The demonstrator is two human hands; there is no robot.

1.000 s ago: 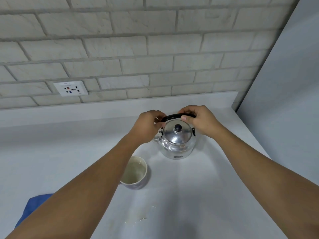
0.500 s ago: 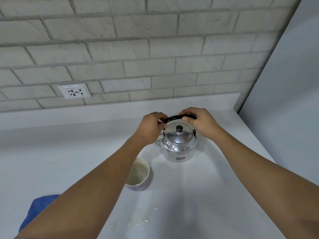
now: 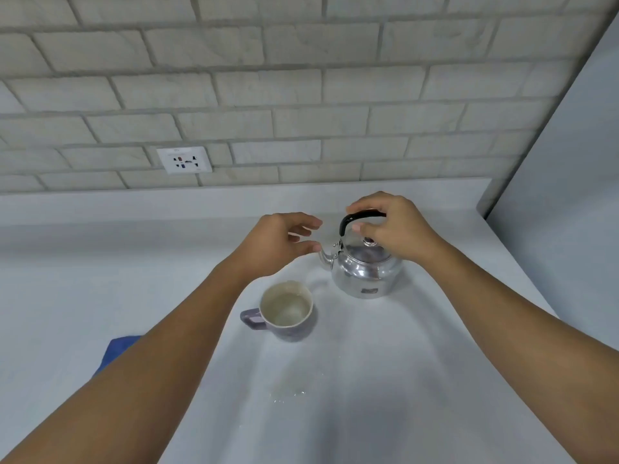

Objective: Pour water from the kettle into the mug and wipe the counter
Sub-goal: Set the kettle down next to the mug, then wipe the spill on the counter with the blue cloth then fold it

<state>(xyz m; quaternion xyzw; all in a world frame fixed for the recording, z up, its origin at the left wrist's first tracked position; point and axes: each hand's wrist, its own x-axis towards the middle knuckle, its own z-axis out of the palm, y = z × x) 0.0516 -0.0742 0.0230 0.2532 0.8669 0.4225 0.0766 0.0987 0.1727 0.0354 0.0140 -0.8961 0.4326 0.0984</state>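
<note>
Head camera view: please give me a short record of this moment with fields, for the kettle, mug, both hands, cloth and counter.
kettle: steel kettle, upright on the counter, lid on, spout towards the left hand
mug: purple mug, upright, in front-left of the kettle, apart from it
right hand: right hand grips the black handle
left hand: left hand open beside the spout
cloth: blue cloth, partly hidden by the left forearm
counter: white counter, small wet spots near the front

Your right hand [image 3: 398, 226] sits right of centre in the frame, fingers curled over and thumb tucked beneath, closed around what it holds. Your left hand [image 3: 279, 242] hovers just left of it, fingers loosely spread, holding nothing. Both bare forearms reach in from the bottom corners.
</note>
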